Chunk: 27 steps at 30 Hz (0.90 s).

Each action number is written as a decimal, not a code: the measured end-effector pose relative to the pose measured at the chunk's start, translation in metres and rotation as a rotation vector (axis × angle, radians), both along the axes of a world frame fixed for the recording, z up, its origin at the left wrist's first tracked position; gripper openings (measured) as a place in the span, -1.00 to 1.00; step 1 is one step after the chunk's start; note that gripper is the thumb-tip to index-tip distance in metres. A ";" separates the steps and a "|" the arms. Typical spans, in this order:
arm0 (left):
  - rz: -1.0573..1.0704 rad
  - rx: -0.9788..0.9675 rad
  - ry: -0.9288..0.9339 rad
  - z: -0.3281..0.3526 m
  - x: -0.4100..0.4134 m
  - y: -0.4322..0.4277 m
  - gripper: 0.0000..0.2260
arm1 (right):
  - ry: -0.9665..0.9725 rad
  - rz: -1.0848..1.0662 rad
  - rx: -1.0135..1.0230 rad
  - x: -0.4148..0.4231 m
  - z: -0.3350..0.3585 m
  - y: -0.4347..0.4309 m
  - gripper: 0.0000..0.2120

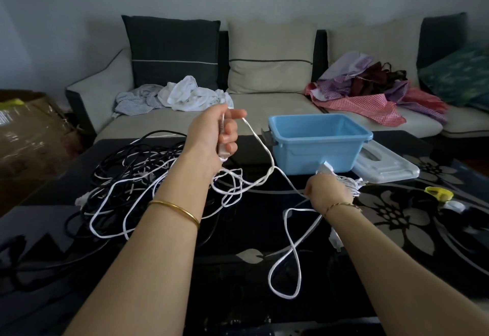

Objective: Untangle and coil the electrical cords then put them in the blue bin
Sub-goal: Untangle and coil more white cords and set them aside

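The left hand [214,134] is lifted above the glossy black floral-patterned table [238,282], fingers curled round the end of a thin white braided cord [264,150], probably so the strand hangs clear of the tangled heap of black and white cords [127,177] lying to the left. The right hand [328,190] is clenched on a small bundle of white loops [352,185], keeping the finished coils from springing apart. The open light-blue plastic bin [317,134] stands just behind that fist, apparently empty, with its pale translucent lid [389,169] set beside it.

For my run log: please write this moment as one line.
left hand: grips white cord; right hand: holds white coil; blue bin: no cord visible; black cords: tangled
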<state>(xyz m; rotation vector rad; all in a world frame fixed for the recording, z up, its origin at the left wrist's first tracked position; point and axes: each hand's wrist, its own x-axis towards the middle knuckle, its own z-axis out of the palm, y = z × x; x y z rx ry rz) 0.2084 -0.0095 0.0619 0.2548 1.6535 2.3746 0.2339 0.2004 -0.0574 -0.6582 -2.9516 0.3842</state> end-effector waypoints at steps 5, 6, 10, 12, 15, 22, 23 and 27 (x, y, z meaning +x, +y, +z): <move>-0.111 -0.191 0.056 -0.002 0.004 0.004 -0.68 | -0.052 -0.036 0.141 0.002 0.013 -0.006 -0.70; -0.141 -0.223 0.060 -0.003 0.006 0.007 -0.68 | 0.029 -0.016 0.085 0.000 0.020 -0.006 -0.71; -0.214 -0.264 0.060 -0.003 0.010 0.017 -0.68 | 0.509 0.219 -0.843 0.000 0.061 -0.028 -0.75; -0.234 -0.232 0.036 -0.003 0.010 0.019 -0.69 | 0.417 0.403 -1.308 0.004 0.073 -0.041 -0.75; -0.297 -0.097 -0.037 -0.005 0.009 0.018 -0.68 | 0.288 0.565 -1.444 0.005 0.069 -0.049 -0.79; -0.461 0.441 -0.166 -0.003 0.004 0.010 -0.68 | 0.176 0.522 -1.412 0.008 0.061 -0.059 -0.77; -0.431 0.530 -0.166 -0.003 0.002 0.010 -0.70 | 0.114 0.556 -1.356 0.009 0.062 -0.060 -0.79; -0.224 0.767 -0.118 -0.002 -0.010 0.004 -0.82 | -0.030 0.655 -1.053 0.012 0.061 -0.060 -0.91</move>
